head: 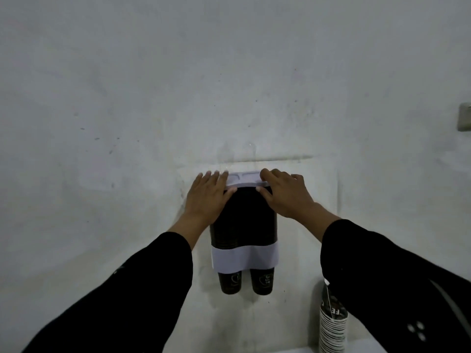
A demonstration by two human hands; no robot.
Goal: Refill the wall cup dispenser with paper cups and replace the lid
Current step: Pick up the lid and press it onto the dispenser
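A dark cup dispenser (244, 225) with a white band hangs on the grey wall, and two dark paper cups (246, 281) poke out of its bottom. A white lid (244, 180) sits on its top. My left hand (207, 197) rests on the lid's left end, fingers flat on top and thumb under the front edge. On the right end, my right hand (285, 192) holds the lid the same way. Both hands grip the lid.
A tall stack of paper cups in a clear sleeve (332, 324) stands at the lower right, partly behind my right sleeve. A small fixture (464, 117) is on the wall at the far right edge.
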